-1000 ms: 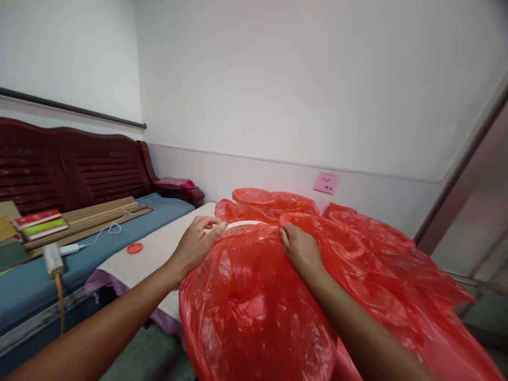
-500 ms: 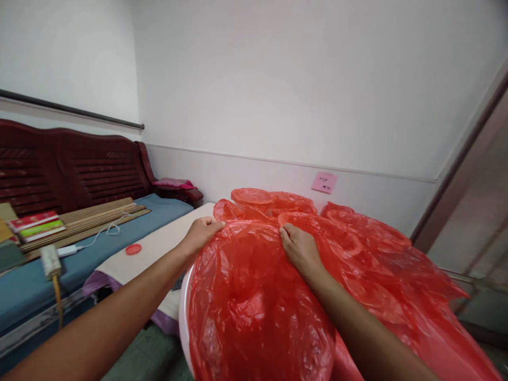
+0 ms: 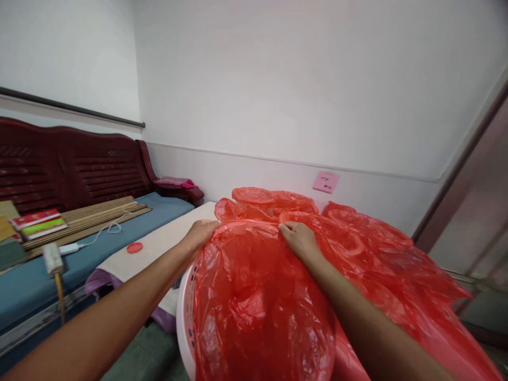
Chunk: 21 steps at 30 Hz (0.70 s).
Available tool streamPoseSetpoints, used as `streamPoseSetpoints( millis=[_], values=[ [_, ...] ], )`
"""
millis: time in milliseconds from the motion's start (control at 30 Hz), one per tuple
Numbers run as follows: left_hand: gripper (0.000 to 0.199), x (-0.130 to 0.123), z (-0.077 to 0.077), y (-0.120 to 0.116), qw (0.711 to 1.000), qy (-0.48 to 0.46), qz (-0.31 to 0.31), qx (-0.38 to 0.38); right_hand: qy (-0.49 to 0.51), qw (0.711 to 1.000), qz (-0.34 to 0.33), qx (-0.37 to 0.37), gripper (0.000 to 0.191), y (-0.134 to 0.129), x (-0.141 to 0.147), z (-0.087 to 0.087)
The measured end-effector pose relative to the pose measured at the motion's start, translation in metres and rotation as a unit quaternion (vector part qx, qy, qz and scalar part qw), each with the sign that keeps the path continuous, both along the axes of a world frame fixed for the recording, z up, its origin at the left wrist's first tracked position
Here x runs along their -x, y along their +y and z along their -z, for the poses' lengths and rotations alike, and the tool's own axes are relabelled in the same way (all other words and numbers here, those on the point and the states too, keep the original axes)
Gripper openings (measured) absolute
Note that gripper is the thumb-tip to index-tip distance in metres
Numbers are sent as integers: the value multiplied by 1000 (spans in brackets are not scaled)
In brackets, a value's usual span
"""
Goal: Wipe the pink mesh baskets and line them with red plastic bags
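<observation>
A thin, shiny red plastic bag [image 3: 262, 307] lies over a large round basket [image 3: 183, 317] whose pale pink rim and holed wall show at its left side. My left hand [image 3: 202, 233] is closed on the bag's far edge at the left. My right hand [image 3: 299, 239] pinches the same edge farther right, thumb and fingers together. Between the two hands the edge is stretched over the basket's far rim. Beyond and to the right stand several more baskets [image 3: 254, 196] covered in red plastic.
A small red disc [image 3: 134, 247] lies on the cream cloth [image 3: 159, 238] at the left. Farther left, a blue-cushioned wooden bench [image 3: 111, 164] holds mats, booklets and a power strip [image 3: 53, 259]. A pink note [image 3: 326, 181] is on the wall.
My left hand has moved slightly left along the bag's edge. The bag has shifted right at the basket's left side, and more of the holed wall shows.
</observation>
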State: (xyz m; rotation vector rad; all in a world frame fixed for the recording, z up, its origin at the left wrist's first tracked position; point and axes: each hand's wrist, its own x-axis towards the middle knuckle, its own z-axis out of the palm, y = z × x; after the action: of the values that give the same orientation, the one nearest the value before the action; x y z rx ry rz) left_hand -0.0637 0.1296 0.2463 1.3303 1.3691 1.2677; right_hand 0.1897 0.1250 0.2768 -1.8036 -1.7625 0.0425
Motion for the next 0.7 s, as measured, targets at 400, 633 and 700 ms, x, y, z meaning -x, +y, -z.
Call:
streamPoseSetpoints(
  millis=[400,633,700],
  values=[
    [31,-4,-5,6,987,136,-20,-85,29,999,-24,12,31,6,7,-10],
    [30,-2,-1,4,975,171,-58,-127,72,996,-40,28,29,13,3,-9],
    [29,-2,-1,5,975,167,-66,-128,86,995,-41,22,23,14,2,-8]
  ],
)
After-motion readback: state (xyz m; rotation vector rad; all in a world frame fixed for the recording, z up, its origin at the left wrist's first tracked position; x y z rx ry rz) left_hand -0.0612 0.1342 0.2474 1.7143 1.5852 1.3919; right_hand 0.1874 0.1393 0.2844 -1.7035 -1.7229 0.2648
